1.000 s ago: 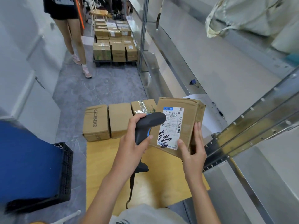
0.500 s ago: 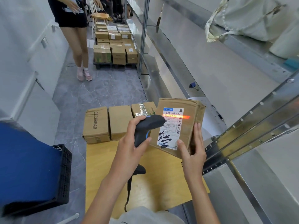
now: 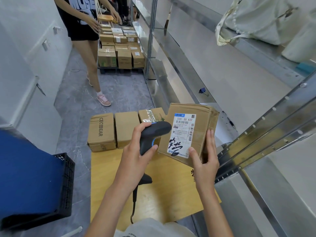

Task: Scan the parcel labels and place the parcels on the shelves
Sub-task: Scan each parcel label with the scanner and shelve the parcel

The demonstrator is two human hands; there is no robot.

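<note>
Right grip [image 3: 204, 165] around parcel [image 3: 201, 127], label [image 3: 182, 134] camera-facing, long axis upright; left grip [image 3: 136, 156] around scanner [image 3: 153, 132].

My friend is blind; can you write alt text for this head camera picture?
A left hand grips a black handheld barcode scanner, aimed at the white label of a brown cardboard parcel held by the right hand.

A: counts?
B: 1 parcel [image 3: 189, 132] in hand, 1 label [image 3: 182, 135] on it. 1 scanner [image 3: 153, 134].
A: on the cart?
B: 3 boxes [image 3: 125, 129] in a row on 1 wooden cart top [image 3: 167, 194].
A: rest?
B: 1 black crate [image 3: 65, 182], 1 binder clip [image 3: 202, 91], 1 cloth bag [image 3: 253, 19]. Far stack of boxes [image 3: 121, 52]: too many hidden, can't count. 2 hands, 1 other person [image 3: 82, 28].
</note>
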